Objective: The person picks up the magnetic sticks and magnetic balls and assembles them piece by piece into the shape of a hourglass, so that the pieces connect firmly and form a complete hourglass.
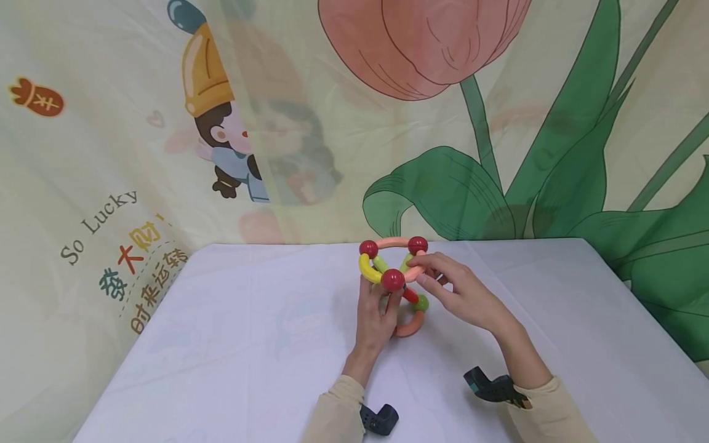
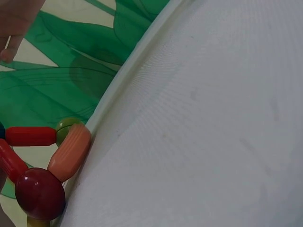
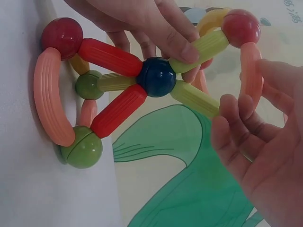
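Observation:
A ball-and-rod building toy stands on the white table, its upper ring made of red balls (image 1: 392, 280), a yellow curved rod (image 1: 367, 269) and pink curved rods. At its middle a blue ball (image 3: 159, 77) joins red straight rods (image 3: 118, 111) and light green rods (image 3: 203, 52). My left hand (image 1: 378, 317) grips the toy around this middle, fingers on a light green rod. The right hand (image 1: 465, 292) pinches a pink curved rod (image 3: 251, 75) between thumb and fingers, beside a red ball. Below, green balls (image 3: 81, 147) and another pink curved rod (image 3: 48, 97) form the base.
A white-covered table (image 1: 249, 344) extends around the toy. Behind it hangs a printed cloth (image 1: 310, 123) with a flower, leaves and a cartoon figure. Dark wrist devices (image 1: 493, 386) sit by both sleeves.

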A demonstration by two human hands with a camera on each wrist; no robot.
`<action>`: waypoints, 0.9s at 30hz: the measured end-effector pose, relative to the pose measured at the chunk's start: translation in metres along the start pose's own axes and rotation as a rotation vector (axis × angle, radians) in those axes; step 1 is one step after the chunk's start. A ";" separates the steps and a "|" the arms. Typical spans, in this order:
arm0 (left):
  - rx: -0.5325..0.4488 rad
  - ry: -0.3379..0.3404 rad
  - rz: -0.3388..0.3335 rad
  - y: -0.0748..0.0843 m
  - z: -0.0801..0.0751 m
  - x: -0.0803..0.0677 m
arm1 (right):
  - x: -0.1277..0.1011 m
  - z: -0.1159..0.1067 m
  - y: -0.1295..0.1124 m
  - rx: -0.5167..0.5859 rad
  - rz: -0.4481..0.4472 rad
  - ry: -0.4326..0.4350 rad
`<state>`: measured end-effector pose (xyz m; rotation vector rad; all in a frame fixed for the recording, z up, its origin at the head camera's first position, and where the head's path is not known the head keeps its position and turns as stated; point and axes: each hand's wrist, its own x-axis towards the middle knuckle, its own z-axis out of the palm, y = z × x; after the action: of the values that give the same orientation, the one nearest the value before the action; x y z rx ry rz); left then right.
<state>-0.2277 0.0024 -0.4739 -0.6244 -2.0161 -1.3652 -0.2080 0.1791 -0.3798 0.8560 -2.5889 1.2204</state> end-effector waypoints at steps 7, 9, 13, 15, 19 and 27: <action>-0.020 -0.001 -0.006 0.019 -0.007 0.005 | -0.001 -0.003 0.002 0.061 0.043 -0.013; -0.018 -0.002 -0.003 0.027 -0.011 0.007 | 0.000 -0.003 0.004 0.087 0.060 -0.004; -0.026 0.002 0.015 0.035 -0.014 0.009 | 0.001 -0.003 0.009 0.147 0.077 0.065; -0.028 0.004 0.024 0.032 -0.013 0.008 | 0.003 -0.002 0.012 0.160 0.087 0.131; -0.023 0.008 0.024 0.016 -0.005 0.005 | 0.006 0.001 0.015 0.214 0.146 0.207; -0.033 -0.041 -0.033 0.002 0.000 -0.001 | 0.009 0.008 0.014 0.427 0.170 0.071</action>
<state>-0.2257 0.0029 -0.4731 -0.6412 -2.0477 -1.4188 -0.2226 0.1765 -0.3911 0.6470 -2.4213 1.8582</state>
